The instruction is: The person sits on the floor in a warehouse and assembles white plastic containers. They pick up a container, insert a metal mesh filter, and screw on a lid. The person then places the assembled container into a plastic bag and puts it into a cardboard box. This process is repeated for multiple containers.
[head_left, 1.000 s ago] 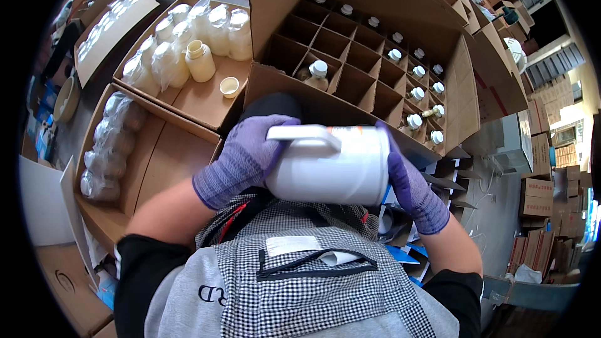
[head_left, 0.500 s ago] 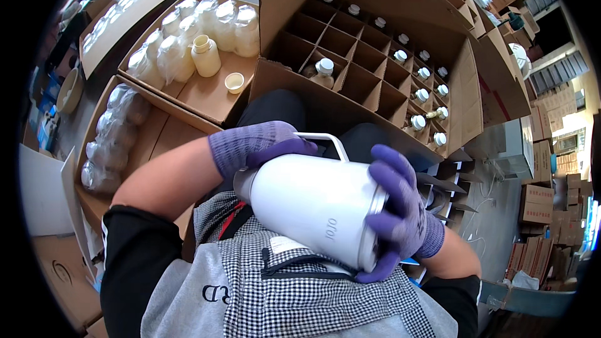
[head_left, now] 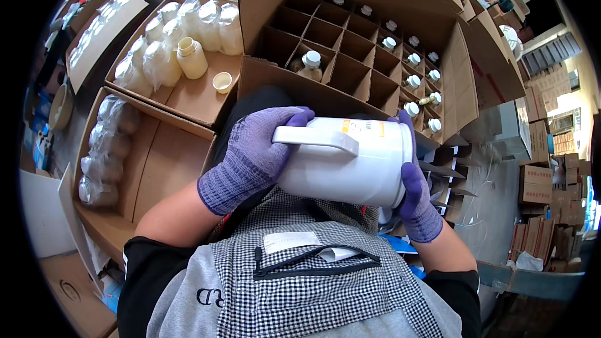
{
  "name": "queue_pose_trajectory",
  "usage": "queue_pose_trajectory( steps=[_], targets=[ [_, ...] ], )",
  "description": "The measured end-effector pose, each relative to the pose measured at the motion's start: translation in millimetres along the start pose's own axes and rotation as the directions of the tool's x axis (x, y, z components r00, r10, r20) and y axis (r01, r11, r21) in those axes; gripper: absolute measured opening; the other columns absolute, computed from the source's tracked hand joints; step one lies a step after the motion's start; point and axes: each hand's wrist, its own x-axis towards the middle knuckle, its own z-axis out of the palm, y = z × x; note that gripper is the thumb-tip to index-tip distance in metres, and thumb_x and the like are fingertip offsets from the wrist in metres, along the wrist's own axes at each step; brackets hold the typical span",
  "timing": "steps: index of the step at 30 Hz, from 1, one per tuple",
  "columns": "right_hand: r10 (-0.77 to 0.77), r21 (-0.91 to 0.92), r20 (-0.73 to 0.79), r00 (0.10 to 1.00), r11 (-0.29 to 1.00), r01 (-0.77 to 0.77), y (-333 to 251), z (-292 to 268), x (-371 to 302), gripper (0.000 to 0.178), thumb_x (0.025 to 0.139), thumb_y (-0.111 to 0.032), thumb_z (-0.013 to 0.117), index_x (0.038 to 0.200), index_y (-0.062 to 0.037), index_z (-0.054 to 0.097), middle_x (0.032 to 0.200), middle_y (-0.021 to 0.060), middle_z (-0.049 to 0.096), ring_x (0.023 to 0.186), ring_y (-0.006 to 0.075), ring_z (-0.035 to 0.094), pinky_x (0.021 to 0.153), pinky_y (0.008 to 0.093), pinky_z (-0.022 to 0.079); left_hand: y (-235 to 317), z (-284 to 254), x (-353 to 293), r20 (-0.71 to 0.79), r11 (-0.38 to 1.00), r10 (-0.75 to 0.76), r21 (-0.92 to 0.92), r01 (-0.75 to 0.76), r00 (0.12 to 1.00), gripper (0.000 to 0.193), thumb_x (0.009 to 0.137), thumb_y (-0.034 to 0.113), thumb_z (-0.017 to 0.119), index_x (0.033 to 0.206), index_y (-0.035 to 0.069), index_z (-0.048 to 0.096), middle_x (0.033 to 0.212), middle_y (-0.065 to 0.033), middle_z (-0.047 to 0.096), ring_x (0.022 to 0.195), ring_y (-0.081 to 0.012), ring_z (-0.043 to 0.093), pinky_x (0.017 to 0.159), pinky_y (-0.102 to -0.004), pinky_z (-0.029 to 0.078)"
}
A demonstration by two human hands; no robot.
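A glossy white insulated jug point(head_left: 341, 181) lies on its side across my lap, held up between both hands. My left hand point(head_left: 250, 150), in a purple knitted glove, grips its left end by the handle point(head_left: 316, 139) and covers that end. My right hand point(head_left: 416, 203), gloved alike, is wrapped round the right, flat end, thumb side partly hidden. The handle faces up toward me, and an orange-and-white label point(head_left: 365, 128) shows on the far side. Just beyond stands a divided carton point(head_left: 275, 78) with several white-capped bottles point(head_left: 311, 62) in its compartments.
Left of the divided carton, a shallow carton point(head_left: 169, 97) holds plastic-wrapped bottles point(head_left: 159, 66), an uncapped cream bottle point(head_left: 192, 59) and a loose cap point(head_left: 222, 82). Nearer, another carton point(head_left: 150, 175) has wrapped round items point(head_left: 103, 163) along its left side. Stacked boxes point(head_left: 537, 191) stand far right.
The jug has turned about its length, bringing the handle toward me and the label into view. It has moved farther from my body, both hands with it.
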Motion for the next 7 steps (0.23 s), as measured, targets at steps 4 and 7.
queue_pose_trajectory(
  steps=[4, 7],
  targets=[
    [-0.237, -0.507, 0.284, 0.929, 0.786, 0.355, -35.3, 12.0, -3.2, 0.125, 0.068, -0.058, 0.082, 0.161, -0.0105, 0.013, 0.151, 0.0246, 0.04, 0.133, 0.0419, 0.051, 0.111, 0.0541, 0.043, -28.5, -13.6, 24.2, 0.477, 0.956, 0.124, 0.177, -0.233, 0.87, 0.035, 0.094, 0.031, 0.065, 0.118, 0.006, 0.072, 0.111, -0.0148, 0.075, 0.1, -0.0274, 0.073, 0.091, -0.0349, 0.057],
    [-0.377, -0.534, 0.656, 0.654, 0.381, 0.755, -74.9, 34.8, -2.7, 0.098, 0.065, -0.058, 0.081, 0.145, -0.0123, 0.047, 0.146, 0.0271, 0.044, 0.128, 0.0456, 0.051, 0.105, 0.0579, 0.043, -51.6, -12.7, 44.4, 0.787, 0.943, 0.064, 0.154, -0.296, 0.614, 0.056, 0.08, 0.038, 0.08, 0.126, 0.008, 0.069, 0.118, -0.0122, 0.074, 0.103, -0.0255, 0.074, 0.089, -0.0311, 0.059]
  ],
)
